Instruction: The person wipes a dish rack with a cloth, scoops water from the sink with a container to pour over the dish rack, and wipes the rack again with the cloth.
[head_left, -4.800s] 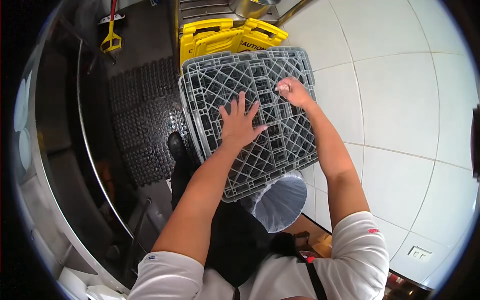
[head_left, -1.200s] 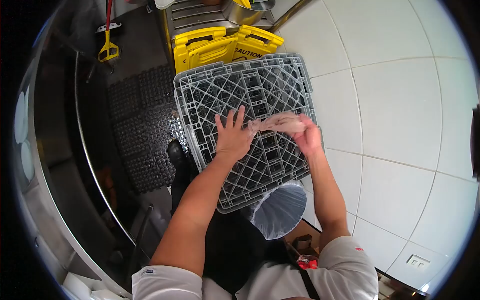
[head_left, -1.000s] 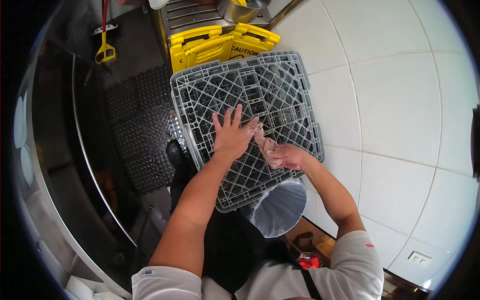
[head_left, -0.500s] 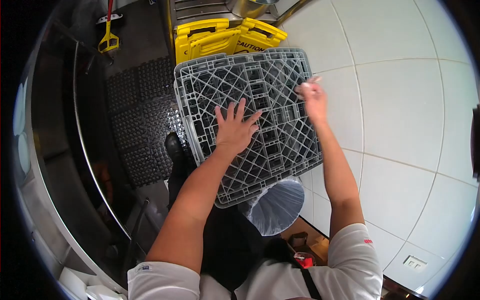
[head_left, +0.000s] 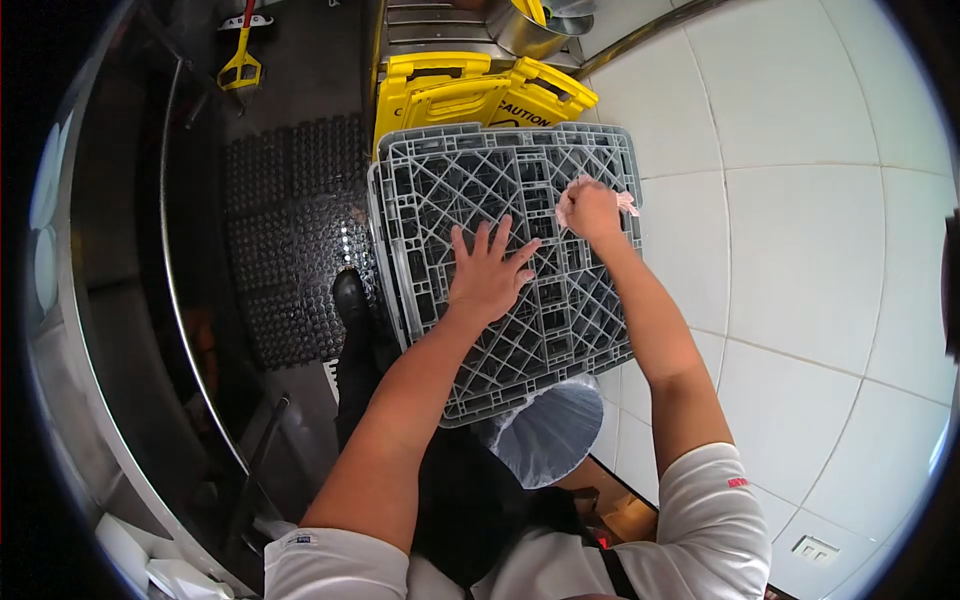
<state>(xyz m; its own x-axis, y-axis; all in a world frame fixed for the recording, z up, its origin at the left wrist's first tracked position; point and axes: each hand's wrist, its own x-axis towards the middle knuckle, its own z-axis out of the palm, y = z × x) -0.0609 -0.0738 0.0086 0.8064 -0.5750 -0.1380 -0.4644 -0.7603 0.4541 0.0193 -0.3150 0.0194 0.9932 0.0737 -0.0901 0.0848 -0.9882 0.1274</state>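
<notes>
The rectangular grey plastic crate (head_left: 545, 330), its face a diagonally ribbed lattice, lies before me. My left hand (head_left: 486, 284) rests on it, fingers splayed. My right hand (head_left: 592, 212), fingers curled closed, grips a crumpled pink cloth (head_left: 628, 204) over its far-right area.

The single view comes from the wearer's head, facing forward and steeply down. It sits close: the sleeves (head_left: 340, 560) enter at lower left and lower right, the grey crate (head_left: 552, 292) fills mid-frame. The wide lens bows the tiled wall (head_left: 800, 250) at right.
</notes>
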